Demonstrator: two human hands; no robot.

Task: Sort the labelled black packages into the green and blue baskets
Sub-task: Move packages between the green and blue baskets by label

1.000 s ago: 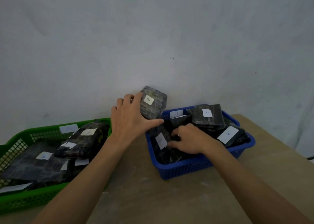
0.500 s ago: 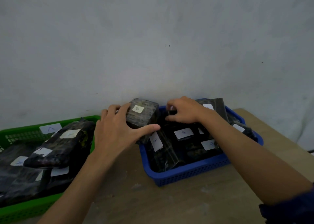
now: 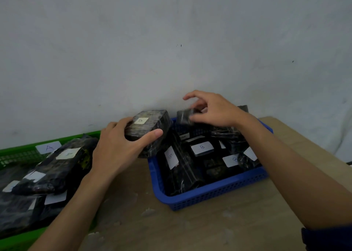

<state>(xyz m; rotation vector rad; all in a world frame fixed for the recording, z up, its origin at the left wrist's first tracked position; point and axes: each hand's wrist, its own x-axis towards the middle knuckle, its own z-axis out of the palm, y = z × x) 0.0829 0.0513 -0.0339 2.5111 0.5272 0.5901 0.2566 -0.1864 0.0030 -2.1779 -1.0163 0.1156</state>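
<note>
Head view: left grip (image 3: 118, 148) holds the B package (image 3: 150, 129) over the blue basket (image 3: 219, 195) rim; right grip (image 3: 215, 111) pinches a small package (image 3: 182, 117); crowding could spill either, we judge.

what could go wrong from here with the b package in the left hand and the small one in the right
1. The left hand grips the B package over the left rim of the blue basket; released there, it might tip onto the table.
2. The blue basket looks crowded, so the package may perch on top and slide.
3. The small package pinched by the right hand shows no readable label, so it could be missorted.
</note>
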